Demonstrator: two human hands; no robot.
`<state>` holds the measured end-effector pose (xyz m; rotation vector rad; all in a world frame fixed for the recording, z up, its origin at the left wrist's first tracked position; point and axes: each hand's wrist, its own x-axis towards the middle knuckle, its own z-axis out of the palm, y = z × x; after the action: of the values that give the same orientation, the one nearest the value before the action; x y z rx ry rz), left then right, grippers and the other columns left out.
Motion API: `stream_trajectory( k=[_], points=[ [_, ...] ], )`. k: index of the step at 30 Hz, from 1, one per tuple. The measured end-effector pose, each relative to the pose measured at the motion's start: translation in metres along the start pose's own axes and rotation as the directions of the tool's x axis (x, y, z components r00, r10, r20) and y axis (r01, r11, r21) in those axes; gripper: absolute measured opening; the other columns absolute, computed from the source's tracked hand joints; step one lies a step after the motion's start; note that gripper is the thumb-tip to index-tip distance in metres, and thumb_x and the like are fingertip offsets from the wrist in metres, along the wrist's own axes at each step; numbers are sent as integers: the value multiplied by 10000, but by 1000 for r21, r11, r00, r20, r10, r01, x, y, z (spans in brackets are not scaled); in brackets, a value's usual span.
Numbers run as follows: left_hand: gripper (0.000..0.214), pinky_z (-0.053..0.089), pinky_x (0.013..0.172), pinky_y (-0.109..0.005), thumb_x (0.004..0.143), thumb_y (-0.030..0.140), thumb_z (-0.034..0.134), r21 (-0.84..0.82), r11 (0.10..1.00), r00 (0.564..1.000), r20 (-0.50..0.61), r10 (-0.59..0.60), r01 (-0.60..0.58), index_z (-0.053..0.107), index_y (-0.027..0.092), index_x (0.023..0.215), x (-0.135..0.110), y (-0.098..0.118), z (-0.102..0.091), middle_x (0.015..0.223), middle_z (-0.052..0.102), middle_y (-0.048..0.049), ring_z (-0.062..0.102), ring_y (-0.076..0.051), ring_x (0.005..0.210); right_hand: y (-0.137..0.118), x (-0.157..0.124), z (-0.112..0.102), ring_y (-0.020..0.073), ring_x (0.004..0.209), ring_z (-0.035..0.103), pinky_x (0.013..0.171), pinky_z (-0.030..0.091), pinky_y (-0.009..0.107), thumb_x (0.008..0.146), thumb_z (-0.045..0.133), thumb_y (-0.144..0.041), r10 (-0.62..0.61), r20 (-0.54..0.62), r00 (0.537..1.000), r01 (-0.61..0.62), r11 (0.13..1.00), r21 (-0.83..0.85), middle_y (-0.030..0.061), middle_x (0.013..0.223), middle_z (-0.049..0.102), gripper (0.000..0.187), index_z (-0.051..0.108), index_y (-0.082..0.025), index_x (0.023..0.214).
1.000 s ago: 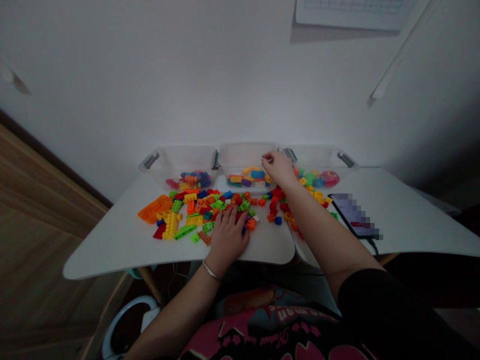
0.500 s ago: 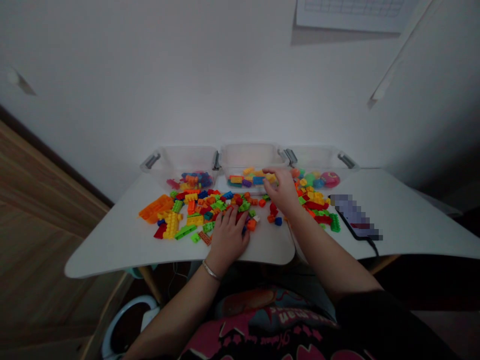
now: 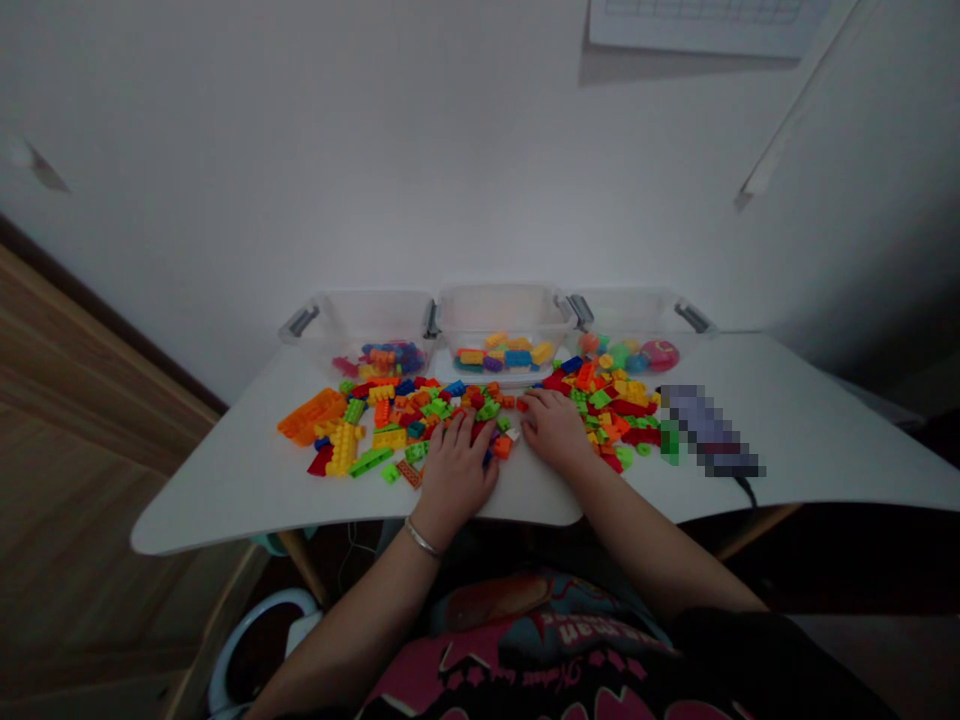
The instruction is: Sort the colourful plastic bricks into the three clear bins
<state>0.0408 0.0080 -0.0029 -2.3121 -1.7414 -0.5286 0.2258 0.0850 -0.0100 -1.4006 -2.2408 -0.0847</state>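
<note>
Many loose toy building bricks (image 3: pixel 390 438) in mixed colours lie in a heap on the white table. My left hand (image 3: pixel 459 465) rests on the near right side of this heap, fingers spread over red and green bricks. My right hand (image 3: pixel 555 428) lies low over the table between the left heap and a second brick heap (image 3: pixel 615 400). Its fingers point left, and their tips are beside a small orange-red brick (image 3: pixel 523 404). Thumb and fingers are apart; what lies beneath the palm is hidden.
Three clear plastic bins stand along the wall: a left bin (image 3: pixel 375 310), a middle bin (image 3: pixel 506 305) with bricks, and a right bin (image 3: pixel 637 310) with rounded colourful toys. An orange toy piece (image 3: pixel 311 417) lies far left. A blurred-out phone (image 3: pixel 709 430) with a cable lies right.
My right hand has come down from in front of the middle bin to the table, covering the small bricks there. My left hand has stayed in place.
</note>
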Motion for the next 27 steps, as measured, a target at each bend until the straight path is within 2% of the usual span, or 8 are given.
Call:
stream_trajectory(
  k=[13, 23, 27],
  points=[
    [485, 334, 1117, -533, 900, 358, 521, 6, 1000, 1000, 11, 3, -3, 575, 209, 1359, 0, 0, -2, 1459, 513, -160, 470, -334, 1342, 1, 0, -1, 287, 1016, 585, 890, 434, 408, 878, 595, -287, 27, -1, 1000, -27, 1000, -7, 102, 1043, 694, 176, 673, -208, 1014],
    [486, 337, 1116, -533, 894, 366, 532, 11, 1000, 1000, 7, 6, -6, 580, 207, 1352, 1, 0, -1, 1456, 517, -158, 481, -336, 1332, -3, 1, -4, 275, 983, 594, 888, 402, 387, 875, 600, -299, 64, 37, 997, -62, 997, -46, 93, 969, 710, 152, 670, -207, 974],
    [488, 340, 1115, -534, 893, 359, 534, 7, 1000, 1000, 4, 6, -6, 578, 208, 1355, 1, 0, -1, 1460, 513, -158, 478, -335, 1337, -2, 1, -2, 265, 961, 609, 891, 411, 385, 872, 573, -245, 81, 15, 997, -81, 997, 7, 88, 931, 707, 129, 666, -199, 950]
  ],
)
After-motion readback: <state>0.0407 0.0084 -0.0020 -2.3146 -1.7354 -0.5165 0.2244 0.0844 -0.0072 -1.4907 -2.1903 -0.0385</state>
